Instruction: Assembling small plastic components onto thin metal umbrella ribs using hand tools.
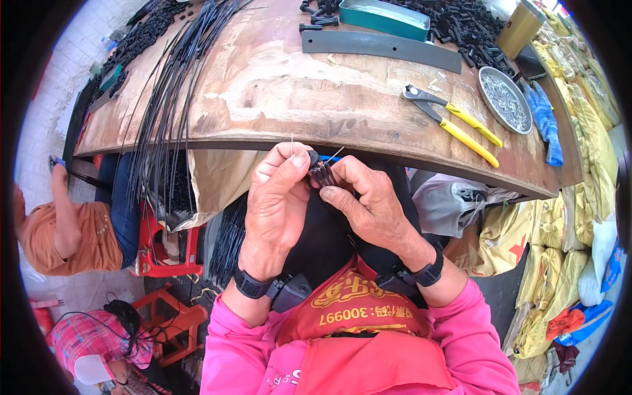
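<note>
Just in front of the table edge, my left hand (280, 191) and my right hand (370, 201) meet over a small black ribbed part (322, 175). Fingertips of both hands are closed on it, and they cover much of its shape. A thin pale wire-like strand (336, 155) sticks out beside the right fingers. Another thin strand (292, 141) rises by the left fingertips. Yellow-handled cutting pliers (461, 125) lie on the wooden table (263, 72), to the right of my hands.
Long black strips (174, 79) hang over the table's left edge. A flat grey metal bar (382, 51), a green tray (385, 18), heaped black parts (454, 26), a round dish (505, 99) and a blue cloth (544, 122) occupy the far side. Co-workers sit at left near red stools (168, 253).
</note>
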Tool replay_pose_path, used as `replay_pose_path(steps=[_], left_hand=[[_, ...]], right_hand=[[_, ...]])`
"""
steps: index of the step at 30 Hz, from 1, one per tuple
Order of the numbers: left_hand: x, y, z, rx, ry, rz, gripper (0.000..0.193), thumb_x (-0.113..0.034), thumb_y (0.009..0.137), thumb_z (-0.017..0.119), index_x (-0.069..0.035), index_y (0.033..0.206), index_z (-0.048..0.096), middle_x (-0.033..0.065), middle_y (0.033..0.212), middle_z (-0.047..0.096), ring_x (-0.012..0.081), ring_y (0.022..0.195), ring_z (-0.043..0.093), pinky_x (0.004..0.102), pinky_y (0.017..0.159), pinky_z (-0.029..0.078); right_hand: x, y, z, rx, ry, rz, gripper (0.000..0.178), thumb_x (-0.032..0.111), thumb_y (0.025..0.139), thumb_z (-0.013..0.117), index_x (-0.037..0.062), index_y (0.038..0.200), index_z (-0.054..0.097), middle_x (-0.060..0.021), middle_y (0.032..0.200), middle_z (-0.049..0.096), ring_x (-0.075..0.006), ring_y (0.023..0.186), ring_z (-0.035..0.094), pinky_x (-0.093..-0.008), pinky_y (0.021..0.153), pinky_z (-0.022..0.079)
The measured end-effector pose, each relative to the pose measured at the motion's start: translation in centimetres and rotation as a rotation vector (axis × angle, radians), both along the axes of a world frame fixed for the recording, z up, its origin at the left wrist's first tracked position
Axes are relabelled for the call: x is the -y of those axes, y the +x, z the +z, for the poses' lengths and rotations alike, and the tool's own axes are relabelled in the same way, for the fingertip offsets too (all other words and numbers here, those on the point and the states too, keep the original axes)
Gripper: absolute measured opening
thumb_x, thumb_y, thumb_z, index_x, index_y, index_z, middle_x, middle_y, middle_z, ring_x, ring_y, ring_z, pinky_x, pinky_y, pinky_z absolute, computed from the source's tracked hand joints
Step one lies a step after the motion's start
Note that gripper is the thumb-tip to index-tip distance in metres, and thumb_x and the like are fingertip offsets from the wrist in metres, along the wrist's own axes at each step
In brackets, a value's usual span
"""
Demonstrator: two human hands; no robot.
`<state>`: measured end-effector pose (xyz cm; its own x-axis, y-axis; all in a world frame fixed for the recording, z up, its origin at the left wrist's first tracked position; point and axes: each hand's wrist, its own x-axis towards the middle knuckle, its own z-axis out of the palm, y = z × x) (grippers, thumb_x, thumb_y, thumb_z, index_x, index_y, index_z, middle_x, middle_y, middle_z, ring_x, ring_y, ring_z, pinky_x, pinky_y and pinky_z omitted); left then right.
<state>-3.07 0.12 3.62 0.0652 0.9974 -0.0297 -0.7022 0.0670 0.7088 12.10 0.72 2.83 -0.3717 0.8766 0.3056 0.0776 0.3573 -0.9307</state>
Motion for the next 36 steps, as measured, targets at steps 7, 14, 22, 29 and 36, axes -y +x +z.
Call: replay_pose_path(steps=[7,14,22,29,36], left_hand=[[0.0,0.1,-0.1,0.018,-0.015,-0.012,0.015,-0.011,0.085,0.064,-0.004,0.096,0.058,0.0021,0.085,0.061,0.0098,0.074,0.054,0.0251,0.071,0.043],[0.6,0.3,-0.6,0.014,0.031,0.012,0.022,-0.008,0.079,0.071,-0.003,0.097,0.059,0.0022,0.087,0.062,0.0103,0.077,0.056,0.0248,0.074,0.045],[0.7,0.1,-0.9,-0.110,0.155,0.082,0.027,-0.004,0.074,0.074,-0.001,0.095,0.059,0.0036,0.087,0.059,0.0100,0.078,0.055,0.0233,0.074,0.044],[0.4,-0.3,-1.9,-0.303,0.336,0.078,0.034,-0.026,0.078,0.075,0.001,0.092,0.059,0.0036,0.085,0.055,0.0093,0.075,0.049,0.0216,0.068,0.038],[0.4,0.0,-1.7,-0.203,0.341,0.002,0.035,-0.027,0.076,0.076,0.000,0.090,0.058,0.0072,0.085,0.055,0.0127,0.077,0.050,0.0254,0.073,0.040]], right_hand=[[0.1,0.1,-0.4,-0.008,-0.010,-0.025,0.016,0.007,0.082,0.064,0.0007,0.085,0.050,-0.0134,0.067,0.054,-0.0235,0.058,0.054,-0.0319,0.055,0.042],[0.9,-0.6,-0.2,0.031,0.048,-0.158,0.016,0.007,0.081,0.065,0.0003,0.085,0.051,-0.0143,0.066,0.054,-0.0260,0.057,0.055,-0.0329,0.053,0.042],[0.8,-0.8,-0.5,-0.032,-0.079,-0.085,0.020,0.009,0.079,0.068,-0.0003,0.079,0.051,-0.0129,0.063,0.052,-0.0216,0.055,0.052,-0.0314,0.052,0.040],[0.9,0.0,0.6,-0.054,-0.149,-0.002,0.020,0.012,0.081,0.068,-0.0023,0.079,0.053,-0.0125,0.072,0.056,-0.0204,0.059,0.054,-0.0300,0.055,0.043],[1.2,0.1,0.6,0.010,0.084,-0.094,0.020,0.013,0.082,0.067,-0.0012,0.078,0.053,-0.0134,0.074,0.057,-0.0267,0.061,0.057,-0.0327,0.055,0.044]])
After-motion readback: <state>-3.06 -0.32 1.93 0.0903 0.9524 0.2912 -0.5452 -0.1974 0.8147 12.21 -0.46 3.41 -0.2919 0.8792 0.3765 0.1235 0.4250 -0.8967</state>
